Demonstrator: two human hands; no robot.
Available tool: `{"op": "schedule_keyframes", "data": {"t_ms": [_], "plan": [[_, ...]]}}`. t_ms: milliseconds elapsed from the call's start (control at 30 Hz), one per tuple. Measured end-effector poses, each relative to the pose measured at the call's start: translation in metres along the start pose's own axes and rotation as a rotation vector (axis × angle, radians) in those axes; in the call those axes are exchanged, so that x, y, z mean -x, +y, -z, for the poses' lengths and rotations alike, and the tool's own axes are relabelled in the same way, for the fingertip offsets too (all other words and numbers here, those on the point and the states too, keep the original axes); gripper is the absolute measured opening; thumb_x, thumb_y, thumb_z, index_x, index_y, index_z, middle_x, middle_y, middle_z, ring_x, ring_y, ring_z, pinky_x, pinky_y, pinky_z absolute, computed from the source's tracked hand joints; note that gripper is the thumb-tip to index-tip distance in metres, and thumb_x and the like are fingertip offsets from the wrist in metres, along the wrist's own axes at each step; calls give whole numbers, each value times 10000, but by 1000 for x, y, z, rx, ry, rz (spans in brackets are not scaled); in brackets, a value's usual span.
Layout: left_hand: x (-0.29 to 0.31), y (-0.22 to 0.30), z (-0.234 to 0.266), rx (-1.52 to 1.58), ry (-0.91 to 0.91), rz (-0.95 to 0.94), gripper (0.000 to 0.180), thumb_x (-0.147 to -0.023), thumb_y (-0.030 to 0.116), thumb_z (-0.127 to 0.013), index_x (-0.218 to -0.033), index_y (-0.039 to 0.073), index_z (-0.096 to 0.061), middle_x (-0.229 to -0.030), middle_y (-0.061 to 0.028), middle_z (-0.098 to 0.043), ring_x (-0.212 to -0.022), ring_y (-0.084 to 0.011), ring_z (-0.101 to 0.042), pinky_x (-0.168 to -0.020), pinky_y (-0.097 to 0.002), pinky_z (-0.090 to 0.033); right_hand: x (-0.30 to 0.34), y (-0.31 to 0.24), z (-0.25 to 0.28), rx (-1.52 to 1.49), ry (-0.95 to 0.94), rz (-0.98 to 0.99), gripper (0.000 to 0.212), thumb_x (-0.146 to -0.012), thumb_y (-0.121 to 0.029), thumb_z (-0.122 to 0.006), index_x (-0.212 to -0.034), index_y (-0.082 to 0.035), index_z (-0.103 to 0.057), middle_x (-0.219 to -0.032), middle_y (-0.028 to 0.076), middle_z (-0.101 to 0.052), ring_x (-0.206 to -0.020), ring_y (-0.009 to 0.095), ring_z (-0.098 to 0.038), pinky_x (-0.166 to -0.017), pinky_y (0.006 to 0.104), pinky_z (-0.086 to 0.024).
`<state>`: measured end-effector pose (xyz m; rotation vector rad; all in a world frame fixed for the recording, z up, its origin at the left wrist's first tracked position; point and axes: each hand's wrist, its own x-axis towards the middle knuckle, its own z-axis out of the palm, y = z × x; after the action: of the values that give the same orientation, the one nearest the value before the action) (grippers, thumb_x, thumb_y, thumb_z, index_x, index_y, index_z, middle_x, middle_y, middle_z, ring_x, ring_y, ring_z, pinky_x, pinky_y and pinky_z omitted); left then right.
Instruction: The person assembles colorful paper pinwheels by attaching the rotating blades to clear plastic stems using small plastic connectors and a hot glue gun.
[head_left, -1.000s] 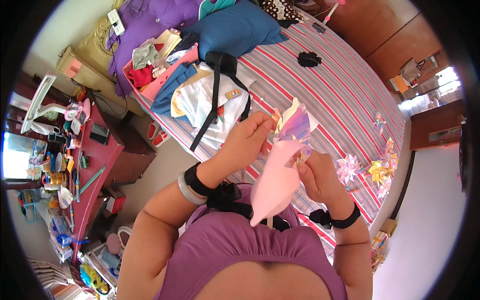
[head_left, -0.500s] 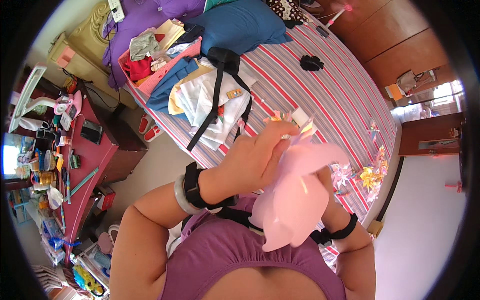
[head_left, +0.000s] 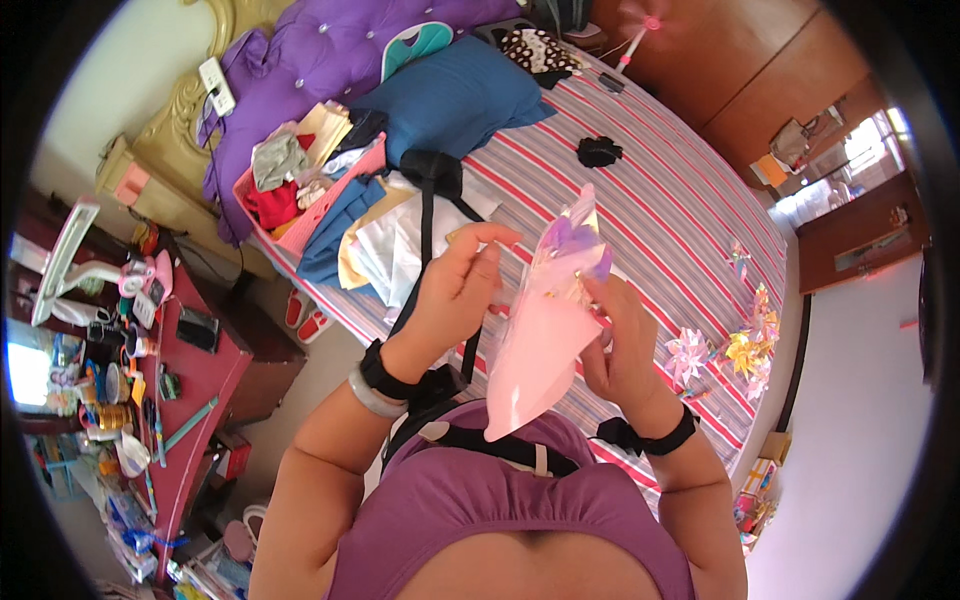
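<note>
A pale pink pinwheel (head_left: 540, 355) with pointed petal-like blades and a shiny purple part at its top is in front of my chest. My right hand (head_left: 625, 335) grips it from the right side, thumb and fingers bent round its edge; the stick, if there is one, is hidden. Just left of the pinwheel, my left hand (head_left: 458, 285) is raised with its fingers loosely bent and apart, and a small gap shows between it and the blades. Both wrists wear black straps.
Several shiny pinwheels (head_left: 745, 350) lie on the right of the striped bed (head_left: 665, 225). A pink basket (head_left: 330, 205) heaped with clothes, white cloth (head_left: 390, 245) and a blue pillow (head_left: 450, 95) are at its far left. A cluttered red desk (head_left: 225, 350) stands left; a black cloth (head_left: 599, 151) lies mid-bed.
My left hand has let go of the pinwheel and moved left and down. The pinwheel has turned, its purple part now showing on top, and my right hand has come into clearer sight.
</note>
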<state>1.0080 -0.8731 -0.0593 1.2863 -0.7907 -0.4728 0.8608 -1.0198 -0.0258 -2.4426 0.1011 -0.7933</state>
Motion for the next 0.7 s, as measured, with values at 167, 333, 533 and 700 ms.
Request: {"op": "schedule_keyframes", "data": {"t_ms": [167,333,533,700], "plan": [[-14,22,-4,104,-33,118,207,-962,125,-383,-1118,72,-508,-632,33,-447,-539,-27,-429,-497,-179,-382,-6,3,30,45,-70,222,477,-703,-158,-687,-1131,-16,-533,-1021,198,-556,-866,357,-564,-734,393,-476],[-28,23,-8,146,-53,83,216,-965,112,-361,-1125,73,-500,-627,28,-456,-509,-17,-414,-470,-169,-352,-7,-3,52,152,-25,250,472,-697,-162,-689,-1119,-20,-533,-939,164,-567,-816,318,-561,-678,386,-468],[-33,20,-40,126,-119,45,207,-967,125,-371,-1117,73,-504,-675,36,-474,-548,1,-430,-475,-158,-351,-2,-18,57,88,-224,77,406,-688,-158,-686,-1024,-26,-503,-745,128,-571,-629,296,-583,-530,378,-445],[-24,49,-54,-58,-193,20,218,-965,98,-360,-1134,58,-493,-845,-1,-536,-686,-18,-473,-590,-177,-395,3,-15,69,163,-204,349,287,-707,-103,-642,-936,-17,-491,-609,87,-526,-513,294,-545,-440,384,-400]]}}
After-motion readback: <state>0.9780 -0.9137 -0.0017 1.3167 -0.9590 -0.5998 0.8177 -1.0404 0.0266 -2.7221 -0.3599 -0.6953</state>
